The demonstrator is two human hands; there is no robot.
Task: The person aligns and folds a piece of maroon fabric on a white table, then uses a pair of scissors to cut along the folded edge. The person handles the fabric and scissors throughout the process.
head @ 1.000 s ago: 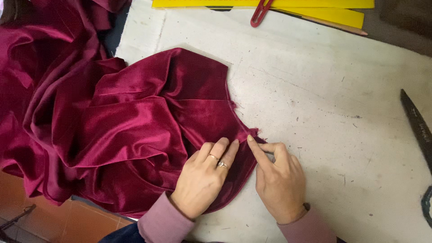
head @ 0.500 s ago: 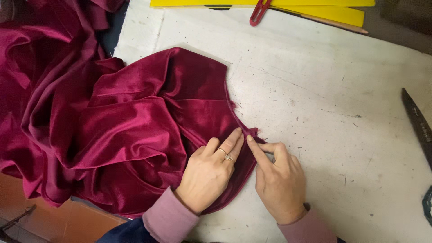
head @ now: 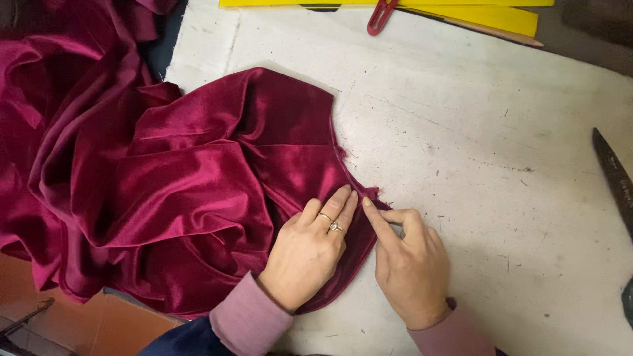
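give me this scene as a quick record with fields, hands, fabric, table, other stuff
left hand: flat on the fabric near its edge, rings on one finger
right hand: index finger pressing the fabric edge
fabric: dark red velvet, bunched, hanging off the table's left side
table: white, scuffed
far edge: yellow sheets, red handle
right edge: dark blade

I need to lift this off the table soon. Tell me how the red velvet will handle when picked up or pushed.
The velvet lies in deep soft folds, so it will likely flop and drape, not hold shape. Its sheen suggests it may slide easily on the table. Part spills over the table's edge, so that weight could drag it off; the left hand and right hand press its edge flat.
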